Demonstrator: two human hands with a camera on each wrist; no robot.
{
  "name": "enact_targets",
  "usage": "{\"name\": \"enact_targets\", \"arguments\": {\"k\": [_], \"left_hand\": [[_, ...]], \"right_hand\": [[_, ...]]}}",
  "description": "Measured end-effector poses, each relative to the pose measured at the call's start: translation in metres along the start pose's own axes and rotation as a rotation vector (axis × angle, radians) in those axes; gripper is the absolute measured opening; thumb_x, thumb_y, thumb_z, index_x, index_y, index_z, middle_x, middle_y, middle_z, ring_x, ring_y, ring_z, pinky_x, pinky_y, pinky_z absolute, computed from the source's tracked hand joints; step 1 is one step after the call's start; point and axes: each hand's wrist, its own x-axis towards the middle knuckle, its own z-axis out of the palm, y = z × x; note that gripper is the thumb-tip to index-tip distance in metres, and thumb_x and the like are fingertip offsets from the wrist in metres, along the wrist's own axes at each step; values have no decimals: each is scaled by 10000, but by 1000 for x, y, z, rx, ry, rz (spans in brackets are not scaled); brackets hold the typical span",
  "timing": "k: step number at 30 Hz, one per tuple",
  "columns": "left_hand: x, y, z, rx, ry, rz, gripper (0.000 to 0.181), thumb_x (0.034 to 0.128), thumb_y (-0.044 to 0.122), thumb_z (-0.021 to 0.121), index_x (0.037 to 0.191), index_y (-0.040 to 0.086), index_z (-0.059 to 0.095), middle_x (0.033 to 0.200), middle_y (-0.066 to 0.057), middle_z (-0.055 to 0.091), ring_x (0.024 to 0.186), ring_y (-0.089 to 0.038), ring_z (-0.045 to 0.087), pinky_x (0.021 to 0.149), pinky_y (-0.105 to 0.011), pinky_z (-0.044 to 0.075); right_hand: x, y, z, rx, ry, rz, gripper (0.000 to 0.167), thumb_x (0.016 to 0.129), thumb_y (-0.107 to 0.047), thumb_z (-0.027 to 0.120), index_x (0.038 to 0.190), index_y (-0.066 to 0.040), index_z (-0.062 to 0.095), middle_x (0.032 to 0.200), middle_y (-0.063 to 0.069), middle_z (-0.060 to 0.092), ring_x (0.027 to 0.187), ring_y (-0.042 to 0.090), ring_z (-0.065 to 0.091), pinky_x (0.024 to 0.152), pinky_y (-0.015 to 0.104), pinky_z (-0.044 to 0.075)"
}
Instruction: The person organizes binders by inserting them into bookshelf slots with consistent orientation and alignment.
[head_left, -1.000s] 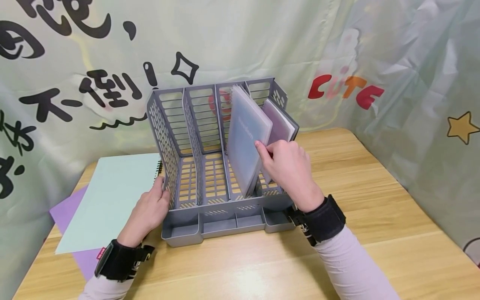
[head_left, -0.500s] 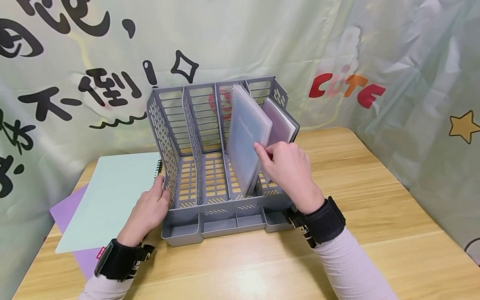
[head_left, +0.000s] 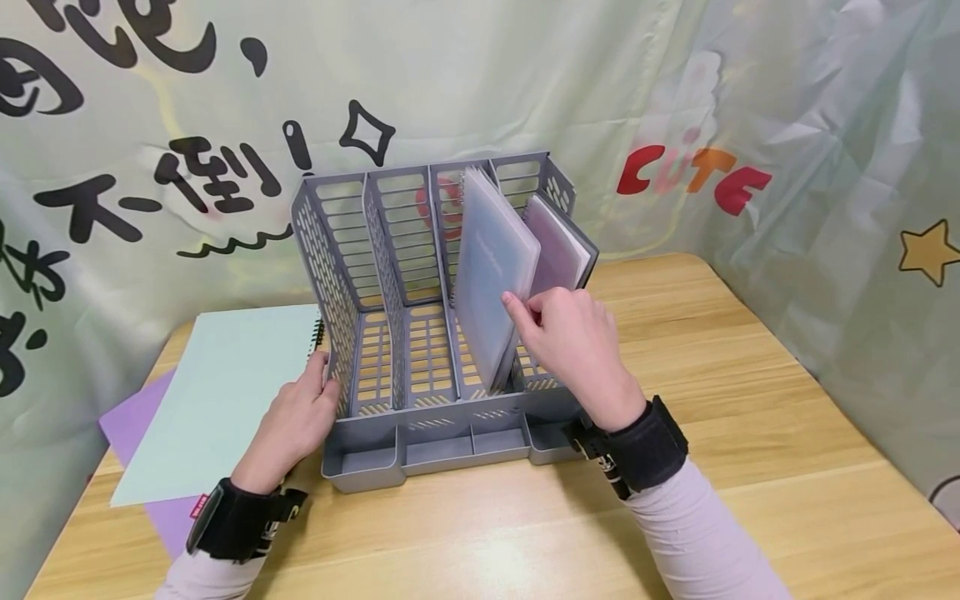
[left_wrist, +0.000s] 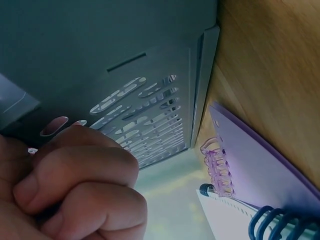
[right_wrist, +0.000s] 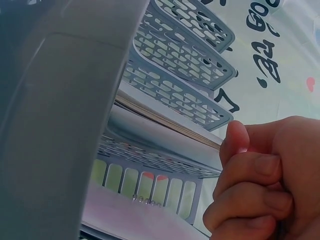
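Note:
A grey desktop file rack (head_left: pixel 450 412) with upright dividers stands in the middle of the table. My left hand (head_left: pixel 294 423) grips the front edge of its left side panel; in the left wrist view the fingers are curled beside the slotted panel (left_wrist: pixel 160 60). A spiral notebook with a frosted clear cover (head_left: pixel 491 267) stands upright in the third slot from the left. My right hand (head_left: pixel 573 346) pinches this notebook's near edge, thumb on the left face and the other fingers curled. Further right, a notebook with a pinkish-purple cover (head_left: pixel 555 250) stands in the last slot, partly hidden by the right hand.
Left of the rack, a pale green spiral notebook (head_left: pixel 225 392) lies over a purple one (head_left: pixel 168 517) on the wooden table (head_left: pixel 750 433). Small open compartments (head_left: pixel 438 452) line the rack's front. A printed cloth (head_left: pixel 525 75) hangs behind.
My right hand has shifted slightly left and down along the clear-covered notebook's edge. The notebook's near top corner has moved a little left. My left hand stays at the rack.

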Motion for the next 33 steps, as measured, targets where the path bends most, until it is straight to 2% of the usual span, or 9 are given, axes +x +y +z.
{"name": "enact_targets", "arguments": {"k": [6,22,28,30,33], "left_hand": [[0,0,0,-1,8,8,437,1132,251,303,1505,42,393,907,-149,577,684,-264,514,568,-366,347],[0,-2,1,-9,31,50,433,1135,236,301,1498,32,422,1053,-204,643,735,-272,545,606,-356,383],[1,-2,0,1,15,31,474,1143,280,303,1541,38,389,870,-147,565,680,-259,512,599,-363,375],[1,-2,-1,5,11,23,486,1147,301,309,1553,47,389,895,-144,592,726,-272,551,626,-377,403],[1,-3,-1,14,7,20,530,1159,350,301,1590,50,375,1042,-209,676,870,-353,658,699,-448,489]], "right_hand": [[0,0,0,6,-11,0,661,1079,-446,619,502,-172,448,505,-51,316,454,192,392,466,313,199],[-1,1,0,16,-12,6,663,1079,-442,617,498,-177,442,494,-58,324,460,200,423,467,325,216],[-4,-3,-2,5,-27,-1,661,1075,-439,630,501,-171,441,500,-52,316,454,194,406,468,314,200],[-5,-5,-2,-3,-34,-10,660,1073,-445,631,504,-174,434,505,-56,306,453,189,398,470,310,192],[-6,-9,-1,-15,-39,-29,656,1073,-447,628,513,-185,410,517,-67,281,459,177,391,474,303,186]]}}
